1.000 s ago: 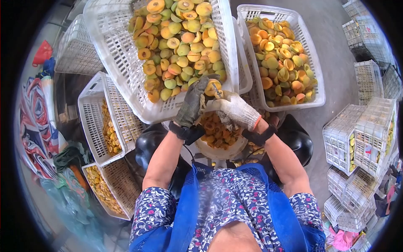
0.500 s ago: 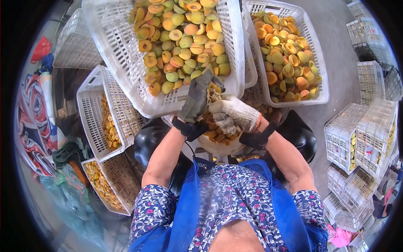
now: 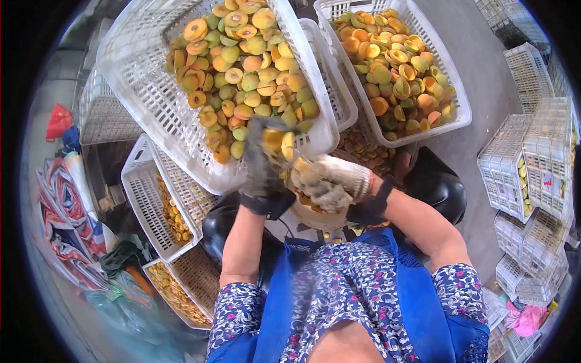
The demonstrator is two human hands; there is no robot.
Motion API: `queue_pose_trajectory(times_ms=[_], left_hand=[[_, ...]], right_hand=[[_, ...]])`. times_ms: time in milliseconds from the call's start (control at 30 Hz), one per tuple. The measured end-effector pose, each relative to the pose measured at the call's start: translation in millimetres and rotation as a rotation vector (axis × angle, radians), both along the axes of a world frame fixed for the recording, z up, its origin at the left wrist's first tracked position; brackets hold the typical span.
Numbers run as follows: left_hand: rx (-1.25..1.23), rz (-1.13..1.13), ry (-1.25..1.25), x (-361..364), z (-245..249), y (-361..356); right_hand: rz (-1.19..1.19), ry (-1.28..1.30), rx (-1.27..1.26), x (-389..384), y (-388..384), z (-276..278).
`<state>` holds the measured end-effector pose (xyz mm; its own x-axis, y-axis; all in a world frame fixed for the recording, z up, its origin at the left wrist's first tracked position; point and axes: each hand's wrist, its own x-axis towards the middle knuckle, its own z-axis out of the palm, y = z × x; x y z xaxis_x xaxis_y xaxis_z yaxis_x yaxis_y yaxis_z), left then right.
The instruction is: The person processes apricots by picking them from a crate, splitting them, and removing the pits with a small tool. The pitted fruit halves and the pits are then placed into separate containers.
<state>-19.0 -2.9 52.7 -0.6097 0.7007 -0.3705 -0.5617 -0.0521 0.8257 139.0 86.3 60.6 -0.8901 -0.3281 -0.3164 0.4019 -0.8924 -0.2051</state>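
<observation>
My left hand (image 3: 260,163), in a dark grey glove and blurred by motion, holds cut apricot pieces (image 3: 287,145) between thumb and fingers. It is at the front edge of a tilted white crate (image 3: 212,178) of halved and whole-looking apricots (image 3: 248,78). Close beside it, my right hand (image 3: 330,181), in a soiled white glove, is closed; whatever its fingers grip is hidden. Beneath both hands stands a pale bucket (image 3: 318,219), mostly covered by them, with orange fruit pieces inside.
To the right sits another white crate (image 3: 463,115) of apricot halves. Two crates at left, one upper (image 3: 136,181) and one lower (image 3: 203,284), contain small orange pieces. Stacked crates (image 3: 502,163) line the far right. Striped sheeting (image 3: 69,218) lies at the far left.
My left hand has turned more upright, and the apricot pieces in it show more. My right hand stays close beside it, still closed. The whole view has shifted and rotated slightly.
</observation>
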Motion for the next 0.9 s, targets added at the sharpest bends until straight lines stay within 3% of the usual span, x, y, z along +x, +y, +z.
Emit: queue_pose_trajectory(times_ms=[33, 100, 167, 200, 267, 300, 333, 367, 400, 433, 467, 567, 800, 833, 900], left_hand=[[0.077, 0.084, -0.043, -21.2, -11.9, -4.0], [0.152, 0.173, -0.078, -47.3, -21.9, -12.7], [0.095, 0.039, 0.078, -56.7, -23.3, -18.9], [0.093, 0.040, 0.083, -55.7, -27.8, -17.1], [-0.269, 0.021, 0.338, -60.3, -38.5, -12.9], [-0.350, -0.106, 0.563, -67.2, -49.7, -15.8], [-0.347, -0.108, 0.572, -69.4, -59.1, -10.3], [-0.487, -0.292, 0.849, -71.6, -69.6, -4.0], [-0.631, -0.481, 1.121, -73.9, -75.4, 1.3], [-0.842, -0.577, 1.235, -73.3, -74.5, 12.6], [-0.841, -0.574, 1.244, -68.8, -73.3, 19.9], [-1.099, -0.826, 1.351, -42.6, -38.1, 51.9], [-1.011, -0.779, 1.496, -32.1, -61.1, 33.7], [-0.879, -0.619, 1.499, -35.0, -71.8, 19.8], [-0.739, -0.527, 1.426, -37.9, -63.0, 2.6]], right_hand=[[-0.003, 0.001, -0.003, 4.2, 0.5, -1.3], [0.159, 0.230, 0.816, 11.7, -0.6, -12.7], [0.314, 0.475, 1.596, 28.9, -7.3, -46.7], [0.510, 0.438, 1.921, 39.5, -8.6, -43.8], [0.678, 0.118, 2.105, 48.7, -16.8, -69.1], [0.663, 0.118, 2.106, 48.9, -17.3, -63.9], [0.458, 0.168, 2.056, 48.0, -15.0, -53.1], [0.263, 0.215, 1.991, 48.1, -13.2, -42.0], [0.259, 0.218, 1.986, 46.3, -11.8, -29.8], [0.380, 0.175, 1.972, 42.1, -8.4, -16.8], [0.497, 0.129, 1.960, 40.5, -5.3, -9.7], [0.454, 0.052, 1.977, 43.5, -3.9, -22.1], [0.428, 0.030, 2.018, 44.4, 5.2, -29.3], [0.414, 0.021, 2.030, 47.7, 7.1, -29.7], [0.345, 0.118, 2.122, 58.6, 9.2, -32.6]])
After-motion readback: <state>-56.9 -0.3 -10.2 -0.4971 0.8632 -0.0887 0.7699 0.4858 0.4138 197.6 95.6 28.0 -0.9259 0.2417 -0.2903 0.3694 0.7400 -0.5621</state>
